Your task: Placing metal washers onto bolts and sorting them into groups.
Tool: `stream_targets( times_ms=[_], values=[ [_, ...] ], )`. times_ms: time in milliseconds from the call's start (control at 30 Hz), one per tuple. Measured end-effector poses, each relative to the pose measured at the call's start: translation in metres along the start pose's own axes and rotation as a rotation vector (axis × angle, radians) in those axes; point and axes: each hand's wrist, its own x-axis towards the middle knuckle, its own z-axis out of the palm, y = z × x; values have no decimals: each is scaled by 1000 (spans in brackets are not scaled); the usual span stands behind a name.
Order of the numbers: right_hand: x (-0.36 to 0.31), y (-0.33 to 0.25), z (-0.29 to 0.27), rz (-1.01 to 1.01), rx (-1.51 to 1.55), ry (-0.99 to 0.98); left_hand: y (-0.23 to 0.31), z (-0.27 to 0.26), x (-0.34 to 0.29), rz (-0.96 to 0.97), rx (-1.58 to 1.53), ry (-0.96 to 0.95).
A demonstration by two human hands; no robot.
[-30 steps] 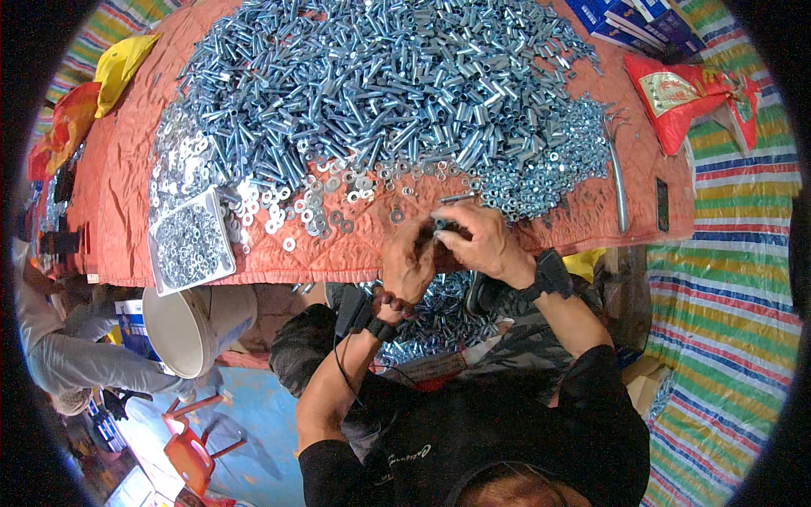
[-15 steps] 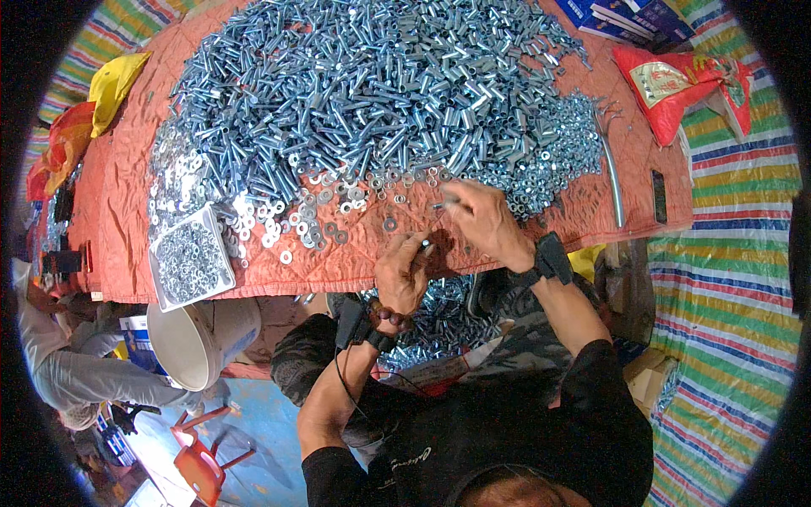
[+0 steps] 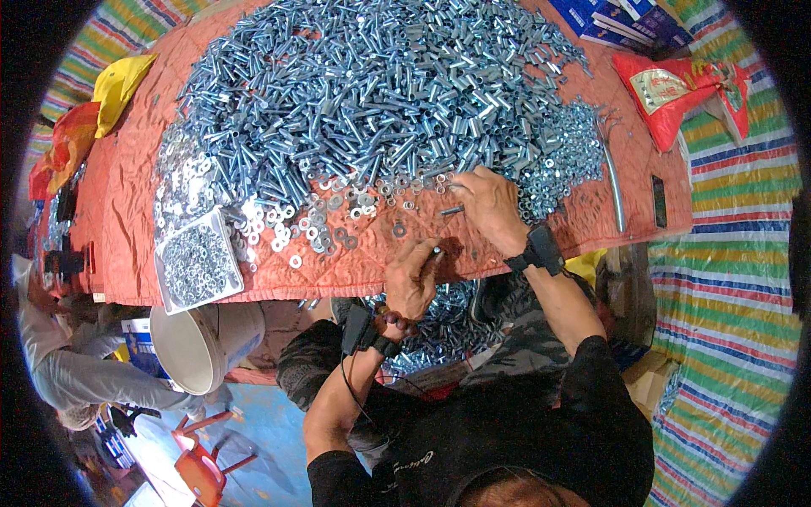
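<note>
A big heap of silver bolts (image 3: 372,101) covers a table under an orange cloth (image 3: 127,220). Loose washers (image 3: 338,220) lie along the near side of the heap, and nuts (image 3: 566,160) lie to the right. My right hand (image 3: 488,207) reaches onto the table at the edge of the heap, its fingers pinched on a bolt (image 3: 452,209). My left hand (image 3: 412,279) is at the table's near edge, closed on a small metal piece (image 3: 436,251). Below the table edge, in my lap, lies a pile of bolts (image 3: 439,329).
A clear tray of nuts (image 3: 196,266) sits at the table's left near corner, with a white bucket (image 3: 198,342) below it. A red bag (image 3: 672,93) and blue boxes (image 3: 625,21) lie at the far right. Another person (image 3: 59,355) crouches at the left. An orange stool (image 3: 203,465) stands on the floor.
My hands were together in front of me at the table edge. The right hand has since reached out to the heap and the left hand has dropped to the table's near edge.
</note>
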Motion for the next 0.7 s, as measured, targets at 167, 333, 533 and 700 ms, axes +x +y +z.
stream_targets(
  times_ms=[167,333,533,700],
  values=[
    [2,12,8,-62,129,103,0,1,1,-4,-16,-1],
    [8,9,11,5,192,56,0,0,2,-21,-15,-14],
    [9,8,16,16,219,34,2,1,2,-17,9,-15],
    [8,3,15,4,295,32,2,1,2,-41,-1,-17]
  ],
)
